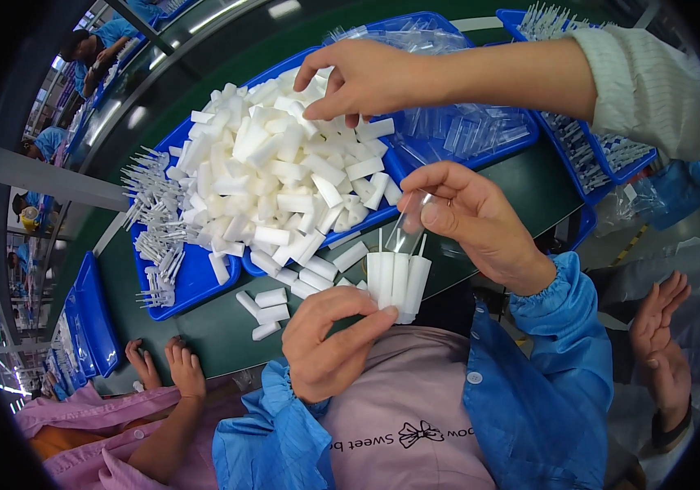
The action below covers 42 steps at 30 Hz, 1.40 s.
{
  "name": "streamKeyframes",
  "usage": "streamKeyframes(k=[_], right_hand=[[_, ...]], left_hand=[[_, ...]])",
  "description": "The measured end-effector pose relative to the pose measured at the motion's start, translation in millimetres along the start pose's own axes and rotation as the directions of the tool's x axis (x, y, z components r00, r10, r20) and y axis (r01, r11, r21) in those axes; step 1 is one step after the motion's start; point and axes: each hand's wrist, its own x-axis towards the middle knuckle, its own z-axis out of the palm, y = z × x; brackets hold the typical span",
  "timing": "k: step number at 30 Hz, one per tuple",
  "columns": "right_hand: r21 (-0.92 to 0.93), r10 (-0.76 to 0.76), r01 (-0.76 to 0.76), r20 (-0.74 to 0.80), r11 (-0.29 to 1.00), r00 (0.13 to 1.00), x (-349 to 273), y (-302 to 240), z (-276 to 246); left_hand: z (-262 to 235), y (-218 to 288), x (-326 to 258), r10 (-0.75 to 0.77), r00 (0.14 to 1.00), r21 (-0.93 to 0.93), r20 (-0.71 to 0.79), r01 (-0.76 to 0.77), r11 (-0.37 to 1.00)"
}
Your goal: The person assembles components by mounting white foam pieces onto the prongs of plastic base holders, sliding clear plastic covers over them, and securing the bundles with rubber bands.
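Several white foam cylinders (399, 282) stand side by side in a bunch, thin white sticks poking up from their tops. Their lower ends are pinched by my left hand (329, 339). Just above the bunch, my right hand (476, 220) grips a clear plastic tube (408, 222) between thumb and fingers. The tube tilts down, its lower end close to the sticks; I cannot tell whether it goes over one. Beyond my hands rises a large heap of white foam pieces (276, 171), with loose foam pieces (272, 306) on the table nearer me.
Another person's hand (366, 77) reaches over the heap from the right. White sticks fill a blue tray (174, 294) at left; clear tubes (472, 135) lie in another tray. A pink-sleeved person's hands (182, 367) rest at the table edge. A raised hand (660, 327) shows at right.
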Motion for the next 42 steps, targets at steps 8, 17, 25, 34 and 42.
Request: streamKeyframes(k=[8, 17, 25, 34, 42], right_hand=[[-0.032, 0.000, 0.001, 0.011, 0.999, 1.000, -2.0, -1.8, -0.7], [-0.012, -0.019, 0.019, -0.011, 1.000, 1.000, -3.2, -2.1, 5.5], [-0.105, -0.057, 0.064, 0.075, 0.992, 0.996, -4.5, -7.8, 6.1], [-0.110, -0.129, 0.129, 0.007, 0.985, 0.992, -16.8, -5.1, 15.3], [-0.201, -0.193, 0.200, 0.052, 0.959, 0.980, -30.5, 6.0, 21.7]], left_hand=[[0.1, 1.8, 5.8, 0.054, 0.999, 0.077, -0.006, -0.053, 0.996], [-3.8, -0.3, 5.9, 0.069, 0.997, 0.077, 0.039, -0.072, 0.994], [-3.7, -1.4, 5.7, 0.045, 0.997, 0.010, 0.065, -0.045, 0.999], [-4.2, 0.5, 1.5, 0.044, 0.995, 0.027, -0.088, -0.041, 0.999], [-15.4, 2.7, -1.9, -0.045, 0.979, -0.074, -0.198, 0.031, 0.997]])
